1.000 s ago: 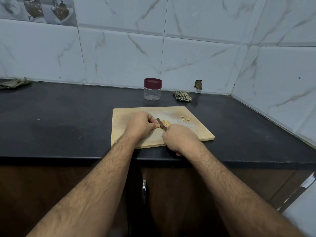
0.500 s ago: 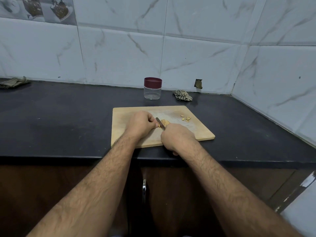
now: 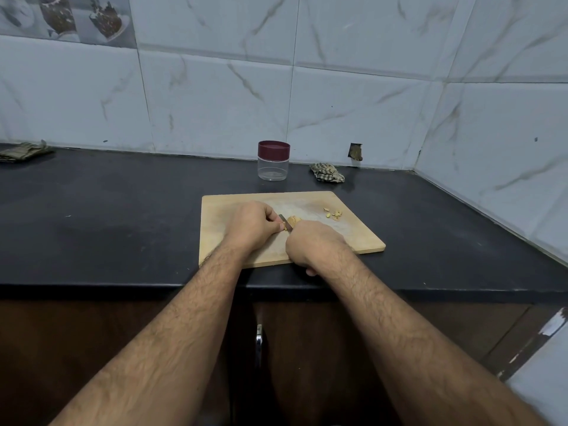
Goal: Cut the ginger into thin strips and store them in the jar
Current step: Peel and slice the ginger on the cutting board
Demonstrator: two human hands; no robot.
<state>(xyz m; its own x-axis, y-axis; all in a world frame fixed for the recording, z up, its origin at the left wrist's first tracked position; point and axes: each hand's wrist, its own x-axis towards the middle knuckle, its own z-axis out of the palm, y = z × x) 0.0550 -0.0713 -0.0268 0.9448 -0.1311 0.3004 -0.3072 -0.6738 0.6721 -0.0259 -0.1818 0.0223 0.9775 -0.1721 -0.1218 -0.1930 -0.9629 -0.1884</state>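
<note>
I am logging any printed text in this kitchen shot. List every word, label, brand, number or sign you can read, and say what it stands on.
None: no readable text in this view.
Clear plastic jar with maroon lid: no label visible.
Pale wooden cutting board: unmarked.
Decorative picture tile on the wall: shows images only, no lettering to be made out.
Checked cloth: pattern only.

- The knife shows only a short stretch of blade; its handle is buried inside the right hand.
- The ginger is partly covered by both hands, and its cuts are too small to make out.
- The left hand hides its own fingertips, curled under at the ginger.
- The scraps on the cutting board are too small to tell apart.
- The cloth at the far left of the table is cut off by the picture's edge.
</note>
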